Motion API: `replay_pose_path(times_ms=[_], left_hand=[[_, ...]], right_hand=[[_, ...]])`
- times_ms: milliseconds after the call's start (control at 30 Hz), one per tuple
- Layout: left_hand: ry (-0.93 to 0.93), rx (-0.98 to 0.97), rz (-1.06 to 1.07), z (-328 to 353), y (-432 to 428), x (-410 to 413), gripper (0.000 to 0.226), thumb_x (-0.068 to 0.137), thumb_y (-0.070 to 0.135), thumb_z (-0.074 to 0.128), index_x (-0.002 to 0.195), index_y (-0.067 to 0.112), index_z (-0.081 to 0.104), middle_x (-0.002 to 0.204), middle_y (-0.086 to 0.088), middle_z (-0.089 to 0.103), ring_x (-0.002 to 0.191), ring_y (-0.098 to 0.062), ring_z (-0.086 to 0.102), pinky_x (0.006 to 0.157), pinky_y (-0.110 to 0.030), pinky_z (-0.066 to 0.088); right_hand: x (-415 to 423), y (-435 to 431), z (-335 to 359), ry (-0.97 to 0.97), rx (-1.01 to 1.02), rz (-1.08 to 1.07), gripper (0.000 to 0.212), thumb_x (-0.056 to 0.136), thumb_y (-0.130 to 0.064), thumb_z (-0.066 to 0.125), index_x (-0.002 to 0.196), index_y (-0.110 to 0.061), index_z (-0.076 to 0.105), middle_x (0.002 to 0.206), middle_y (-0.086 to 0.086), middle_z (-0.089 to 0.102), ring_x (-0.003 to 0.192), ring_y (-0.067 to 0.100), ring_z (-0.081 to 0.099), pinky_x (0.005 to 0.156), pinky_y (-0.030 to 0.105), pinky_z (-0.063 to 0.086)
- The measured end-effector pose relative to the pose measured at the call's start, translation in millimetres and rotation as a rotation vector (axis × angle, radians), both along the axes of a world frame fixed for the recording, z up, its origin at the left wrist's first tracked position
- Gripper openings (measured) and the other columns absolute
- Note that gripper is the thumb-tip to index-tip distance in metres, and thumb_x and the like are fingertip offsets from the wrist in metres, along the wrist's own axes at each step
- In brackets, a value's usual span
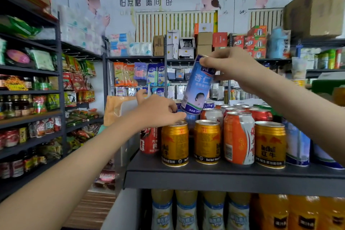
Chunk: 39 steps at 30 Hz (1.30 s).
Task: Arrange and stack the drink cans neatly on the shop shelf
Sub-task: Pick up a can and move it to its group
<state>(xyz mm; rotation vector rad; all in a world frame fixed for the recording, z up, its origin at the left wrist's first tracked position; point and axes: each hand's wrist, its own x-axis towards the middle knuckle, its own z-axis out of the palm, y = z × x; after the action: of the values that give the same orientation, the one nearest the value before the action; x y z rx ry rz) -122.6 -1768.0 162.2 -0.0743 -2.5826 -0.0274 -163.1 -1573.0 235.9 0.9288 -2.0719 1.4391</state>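
Note:
My right hand (230, 65) grips the top of a tall blue and white can (197, 87), tilted, held above the cans on the dark shelf (205, 173). My left hand (158, 110) has curled fingers at the top of a gold can (175, 144) and a red can (149, 141) at the shelf's left end; what it pinches is hidden. Along the front row stand another gold can (207, 142), an orange and white can (239, 138) and a third gold can (270, 144). Blue and white cans (296, 147) stand at the right, partly behind my right forearm.
More red, silver and blue cans (242, 112) fill the rows behind. Bottles (186, 211) stand on the shelf below. Stocked shelves (29, 99) line the left aisle side. Hanging packets (140, 74) and boxes fill the back wall.

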Motion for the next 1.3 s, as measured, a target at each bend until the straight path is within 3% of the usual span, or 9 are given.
replay_pose_path(times_ms=[100,200,433,567,700,867,967,1133,1300], left_hand=[[-0.111,0.087,-0.074,5.8,-0.1,0.3,0.062,0.072,0.074,0.039,0.116,0.035,0.057,0.107,0.020,0.062,0.117,-0.010,0.048,0.111,-0.050,0.002],[-0.123,0.058,-0.083,1.8,-3.9,-1.2,0.046,0.086,0.064,0.044,0.120,0.035,0.056,0.110,0.020,0.062,0.121,-0.010,0.046,0.112,-0.052,-0.001],[-0.108,0.042,-0.192,-4.3,-17.8,2.7,0.022,0.092,0.050,0.047,0.097,0.039,0.066,0.101,0.024,0.063,0.108,-0.001,0.049,0.109,-0.047,-0.010],[-0.068,0.034,-0.203,-6.6,-23.0,2.3,0.035,0.089,0.060,0.044,0.115,0.042,0.058,0.118,0.021,0.059,0.120,-0.004,0.045,0.112,-0.048,-0.012],[-0.011,0.041,-0.182,-9.0,-29.5,-0.9,0.051,0.084,0.070,0.034,0.121,0.041,0.055,0.134,0.022,0.048,0.128,-0.004,0.038,0.113,-0.051,-0.001],[0.027,0.177,-0.203,-7.5,-45.7,-9.8,0.045,0.091,0.059,0.041,0.126,0.033,0.054,0.136,0.011,0.049,0.127,-0.009,0.041,0.108,-0.037,0.030],[0.006,0.220,-0.224,-8.7,-52.0,-13.2,0.042,0.093,0.044,0.050,0.129,0.024,0.053,0.138,0.007,0.049,0.126,-0.010,0.042,0.099,-0.025,0.030],[0.018,0.264,-0.230,-10.4,-54.6,-21.3,0.037,0.091,0.042,0.054,0.124,0.025,0.058,0.135,0.008,0.053,0.123,-0.010,0.046,0.098,-0.025,0.034],[0.068,0.181,-0.187,-5.6,-44.2,-24.7,0.031,0.088,0.050,0.054,0.111,0.031,0.064,0.128,0.009,0.058,0.122,-0.015,0.048,0.101,-0.034,0.036]], right_hand=[[-9.2,-4.7,1.6,-0.010,0.042,-0.041,0.043,0.081,-0.033,0.072,0.103,0.003,0.064,0.099,0.013,0.065,0.088,0.019,0.061,0.080,0.037,0.058],[-17.8,-7.6,0.8,-0.040,0.094,-0.056,0.039,0.081,-0.033,0.072,0.102,0.000,0.065,0.097,0.010,0.067,0.091,0.019,0.062,0.082,0.036,0.057],[-28.5,-8.9,-4.9,-0.111,0.134,-0.056,0.030,0.084,-0.030,0.069,0.095,-0.002,0.067,0.089,0.008,0.068,0.086,0.015,0.063,0.082,0.035,0.057],[-35.6,-13.7,-6.1,-0.158,0.172,-0.050,0.037,0.084,-0.029,0.069,0.100,0.004,0.066,0.097,0.015,0.070,0.089,0.018,0.063,0.084,0.039,0.057],[-35.5,-17.7,-1.5,-0.160,0.221,-0.050,0.032,0.085,-0.028,0.068,0.095,0.003,0.065,0.086,0.011,0.069,0.082,0.016,0.063,0.072,0.028,0.057],[-34.1,-22.1,5.2,-0.102,0.295,-0.088,0.037,0.085,-0.030,0.068,0.099,0.004,0.066,0.088,0.010,0.068,0.078,0.014,0.061,0.076,0.029,0.055],[-32.3,-26.0,8.8,-0.066,0.350,-0.099,0.038,0.084,-0.029,0.067,0.104,0.003,0.066,0.101,0.014,0.069,0.083,0.016,0.061,0.083,0.032,0.054],[-29.1,-31.3,12.3,0.005,0.421,-0.121,0.034,0.086,-0.027,0.065,0.106,0.000,0.066,0.112,0.015,0.066,0.080,0.014,0.057,0.068,0.023,0.049],[-30.4,-32.4,13.2,0.016,0.439,-0.129,0.031,0.085,-0.029,0.066,0.100,-0.002,0.068,0.108,0.013,0.067,0.083,0.015,0.059,0.070,0.025,0.052]])
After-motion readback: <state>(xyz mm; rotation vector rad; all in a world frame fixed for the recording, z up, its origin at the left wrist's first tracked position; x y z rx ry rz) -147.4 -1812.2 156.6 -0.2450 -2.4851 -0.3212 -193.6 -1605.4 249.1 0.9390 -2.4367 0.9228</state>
